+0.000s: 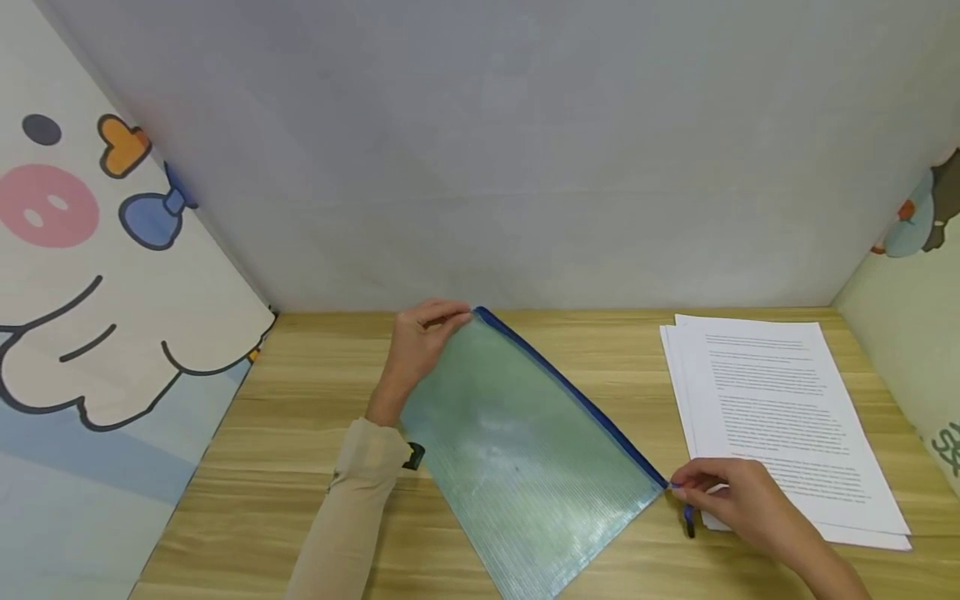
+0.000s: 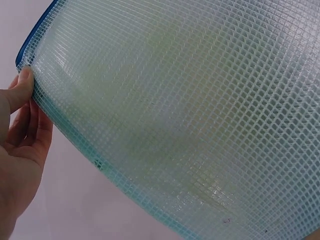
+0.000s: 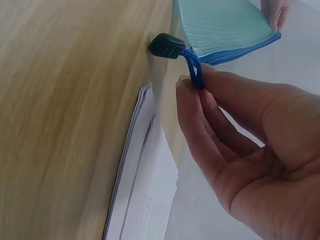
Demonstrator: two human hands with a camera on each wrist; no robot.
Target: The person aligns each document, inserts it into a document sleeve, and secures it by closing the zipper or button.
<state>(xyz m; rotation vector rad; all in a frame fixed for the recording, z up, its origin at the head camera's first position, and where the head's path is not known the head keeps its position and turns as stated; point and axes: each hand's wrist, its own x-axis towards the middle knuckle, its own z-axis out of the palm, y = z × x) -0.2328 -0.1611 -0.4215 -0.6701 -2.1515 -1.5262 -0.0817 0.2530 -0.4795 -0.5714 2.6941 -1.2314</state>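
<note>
A translucent green mesh zipper pouch (image 1: 525, 442) is held tilted over the table, its dark blue zipper edge (image 1: 570, 387) running from upper left to lower right. My left hand (image 1: 423, 342) pinches the pouch's upper corner between thumb and fingers; the left wrist view shows the thumb on the mesh right beside the blue edge. At the zipper's lower right end, my right hand (image 1: 738, 500) pinches the blue cord (image 3: 194, 67) of the zipper pull between thumb and fingertips. From that cord hangs a black plastic end piece (image 3: 167, 46).
Printed paper sheets (image 1: 780, 400) lie in a loose stack on the right of the wooden table (image 1: 285, 433), partly under the right hand. Behind the table rises a pale grey wall (image 1: 487, 167). A cartoon-printed panel (image 1: 112, 333) stands on the left.
</note>
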